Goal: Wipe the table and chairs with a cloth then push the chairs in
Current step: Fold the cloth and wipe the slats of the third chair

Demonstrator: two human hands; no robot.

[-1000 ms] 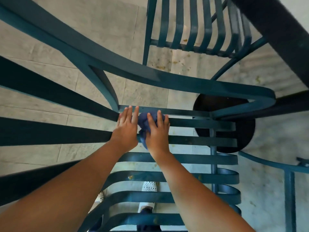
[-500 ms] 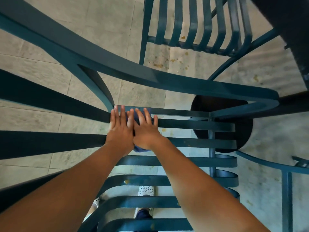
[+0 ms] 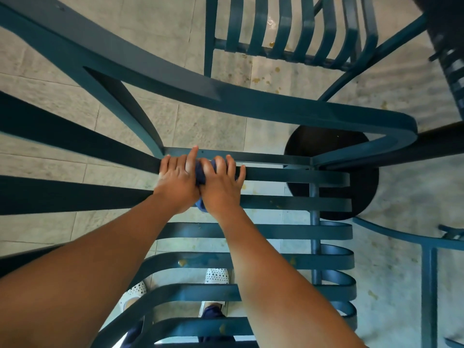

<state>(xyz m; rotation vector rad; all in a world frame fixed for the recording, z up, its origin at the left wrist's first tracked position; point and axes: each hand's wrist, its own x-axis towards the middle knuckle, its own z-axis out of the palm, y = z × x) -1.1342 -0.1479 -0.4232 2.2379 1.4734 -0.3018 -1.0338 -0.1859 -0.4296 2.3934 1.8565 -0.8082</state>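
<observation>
Head view, scene: a person leans over a teal slatted chair (image 3: 288, 232), both bare arms reaching down to the back of its seat, near where the backrest bars meet it
Cloth: a dark blue cloth (image 3: 200, 172) is bunched between the two hands on the rear seat slats, only a strip and a lower corner showing
Left hand: the left hand (image 3: 177, 182) lies on the seat beside the cloth, fingers close together and bent at the tips over the slat, forefinger stretched forward; it touches the cloth's left edge
Right hand: the right hand (image 3: 221, 185) presses down on the cloth, fingers spread apart and curved over it, tips on the rearmost slat
Change: a second ago the hands were slightly apart with more of the cloth bare; half a second ago they closed together over it, and now they sit a little further back, the cloth squeezed between them
Meaning: the rear edge of the seat appears to be the patch under the wipe; yellowish specks on the nearer slats suggest more wiping remains
Surroundings: a second chair (image 3: 296, 33) stands beyond, a dark round table base (image 3: 351, 151) lies to the right, stained floor tiles (image 3: 155, 26) and white dotted shoes (image 3: 217, 276) show through the slats
Task stage: chairs not yet pushed in
</observation>
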